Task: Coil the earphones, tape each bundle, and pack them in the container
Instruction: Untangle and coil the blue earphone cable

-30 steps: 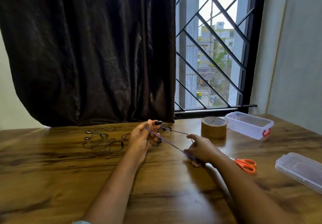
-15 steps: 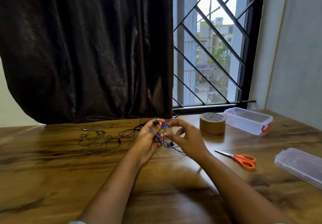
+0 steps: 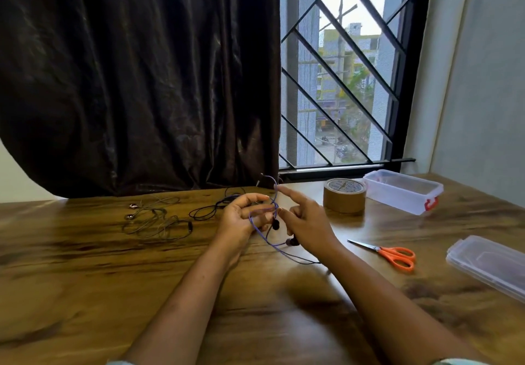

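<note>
A purple earphone cable [image 3: 265, 235] loops around the fingers of my left hand [image 3: 241, 221], which is held palm up above the table. My right hand [image 3: 305, 221] is close beside it, pinching the same cable near its fingertips, index finger stretched out. Two dark earbuds dangle between the hands and the cable's tail trails toward my right wrist. A black earphone [image 3: 211, 208] lies just behind my left hand. A grey tangled earphone [image 3: 154, 219] lies at the left. The clear container [image 3: 403, 191] stands open at the back right.
A brown tape roll [image 3: 344, 195] stands between my hands and the container. Orange-handled scissors [image 3: 389, 253] lie to the right of my right arm. The clear lid [image 3: 488, 266] rests at the right table edge. A dark curtain and a barred window are behind.
My right hand came in from the lower right, where it held the cable stretched out, up to my left hand. The cable now hangs in loops around my left fingers.
</note>
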Tool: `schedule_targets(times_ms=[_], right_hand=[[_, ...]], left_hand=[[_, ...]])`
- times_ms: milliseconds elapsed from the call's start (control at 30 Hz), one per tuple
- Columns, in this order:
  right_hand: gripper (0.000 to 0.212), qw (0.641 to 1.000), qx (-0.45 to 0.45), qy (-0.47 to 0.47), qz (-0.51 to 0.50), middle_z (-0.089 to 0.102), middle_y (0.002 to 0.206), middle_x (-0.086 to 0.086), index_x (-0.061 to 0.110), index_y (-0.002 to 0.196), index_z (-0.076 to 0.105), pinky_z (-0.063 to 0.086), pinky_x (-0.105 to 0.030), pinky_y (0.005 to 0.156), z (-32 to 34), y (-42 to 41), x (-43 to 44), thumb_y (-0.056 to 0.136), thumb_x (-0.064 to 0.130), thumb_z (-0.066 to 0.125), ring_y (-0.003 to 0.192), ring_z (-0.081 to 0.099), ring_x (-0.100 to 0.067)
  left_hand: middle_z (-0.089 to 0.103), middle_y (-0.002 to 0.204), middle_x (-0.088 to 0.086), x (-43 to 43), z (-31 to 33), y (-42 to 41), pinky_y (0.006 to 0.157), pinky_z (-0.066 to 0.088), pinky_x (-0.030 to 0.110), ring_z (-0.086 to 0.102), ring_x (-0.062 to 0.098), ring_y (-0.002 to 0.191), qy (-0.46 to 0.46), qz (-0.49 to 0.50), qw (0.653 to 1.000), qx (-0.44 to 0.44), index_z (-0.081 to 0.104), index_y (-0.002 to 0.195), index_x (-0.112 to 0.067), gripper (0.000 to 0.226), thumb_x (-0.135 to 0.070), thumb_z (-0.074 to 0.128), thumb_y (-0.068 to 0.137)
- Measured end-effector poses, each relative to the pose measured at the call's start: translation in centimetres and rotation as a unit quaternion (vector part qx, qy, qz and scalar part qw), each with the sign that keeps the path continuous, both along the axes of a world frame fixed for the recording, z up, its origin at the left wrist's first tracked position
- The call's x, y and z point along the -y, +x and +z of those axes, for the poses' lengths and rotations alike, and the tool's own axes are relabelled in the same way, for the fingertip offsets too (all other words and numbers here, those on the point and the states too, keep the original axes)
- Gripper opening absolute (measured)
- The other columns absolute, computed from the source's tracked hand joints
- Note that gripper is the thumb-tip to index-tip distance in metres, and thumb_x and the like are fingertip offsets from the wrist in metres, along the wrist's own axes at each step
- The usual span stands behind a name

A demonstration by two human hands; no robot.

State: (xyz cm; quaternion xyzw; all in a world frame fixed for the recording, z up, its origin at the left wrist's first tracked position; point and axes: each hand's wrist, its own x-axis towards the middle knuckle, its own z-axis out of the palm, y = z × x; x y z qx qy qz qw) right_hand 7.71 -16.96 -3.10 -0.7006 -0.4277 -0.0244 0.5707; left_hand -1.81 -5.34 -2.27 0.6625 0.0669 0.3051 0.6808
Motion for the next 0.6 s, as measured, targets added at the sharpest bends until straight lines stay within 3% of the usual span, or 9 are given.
schedule_targets(times_ms=[133, 233, 300, 400, 533, 600], right_hand=[[0.067, 1.000, 0.009, 0.009, -0.007, 0.052, 0.054, -0.001, 0.041, 0.140, 0.038, 0.047, -0.032, 0.055, -0.15, 0.15, 0.11, 0.086, 0.013, 0.064, 0.053, 0.050, -0.015], [0.041, 0.999, 0.042, -0.005, -0.012, 0.055, 0.067, 0.005, 0.036, 0.121, 0.060, 0.038, -0.014, 0.051, 0.13, -0.16, 0.15, 0.085, 0.019, 0.069, 0.049, 0.045, -0.004], [0.024, 0.998, 0.051, -0.007, -0.032, 0.058, 0.070, 0.009, 0.033, 0.105, 0.069, 0.042, -0.017, 0.053, 0.13, -0.06, -0.01, 0.084, 0.021, 0.070, 0.051, 0.050, -0.006], [0.018, 0.997, 0.049, -0.003, -0.060, 0.062, 0.075, 0.009, 0.037, 0.090, 0.068, 0.044, -0.026, 0.056, -0.15, 0.20, -0.09, 0.079, 0.025, 0.074, 0.059, 0.057, -0.015], [0.025, 0.996, 0.048, -0.006, -0.078, 0.055, 0.080, 0.010, 0.034, 0.066, 0.057, 0.039, -0.018, 0.052, 0.22, 0.10, 0.23, 0.069, 0.033, 0.082, 0.056, 0.048, -0.001], [0.026, 0.993, 0.057, -0.028, -0.096, 0.052, 0.082, 0.012, 0.031, 0.064, 0.056, 0.043, -0.021, 0.061, 0.35, -0.05, 0.32, 0.069, 0.038, 0.081, 0.068, 0.048, 0.000]], left_hand=[[0.072, 0.076, 0.003, -0.01, -0.11, 0.22, 0.058, 0.052, 0.020, 0.066, 0.011, 0.067, 0.000, 0.006, 1.000, 0.022, 0.058, 0.092, -0.004, 0.016, 0.006, 0.065, 0.081], [0.072, 0.081, 0.006, -0.24, -0.15, 0.30, 0.067, 0.055, 0.027, 0.067, 0.016, 0.074, -0.015, -0.002, 0.999, 0.035, 0.060, 0.093, -0.006, 0.012, 0.002, 0.062, 0.084], [0.073, 0.084, 0.005, -0.22, -0.34, 0.32, 0.066, 0.056, 0.025, 0.069, 0.015, 0.078, -0.007, -0.022, 0.999, 0.031, 0.064, 0.094, -0.008, 0.009, -0.004, 0.060, 0.087], [0.072, 0.080, 0.002, 0.15, -0.42, 0.36, 0.066, 0.056, 0.023, 0.069, 0.013, 0.077, -0.015, -0.031, 0.999, 0.025, 0.067, 0.090, -0.008, 0.016, -0.017, 0.054, 0.091], [0.064, 0.066, 0.003, 0.51, -0.01, 0.55, 0.065, 0.054, 0.029, 0.062, 0.014, 0.064, -0.058, 0.001, 0.997, 0.042, 0.063, 0.081, -0.005, 0.033, -0.025, 0.043, 0.097], [0.064, 0.061, 0.003, 0.51, 0.18, 0.60, 0.066, 0.053, 0.031, 0.061, 0.016, 0.062, -0.075, 0.019, 0.996, 0.052, 0.060, 0.080, -0.005, 0.036, -0.027, 0.039, 0.098]])
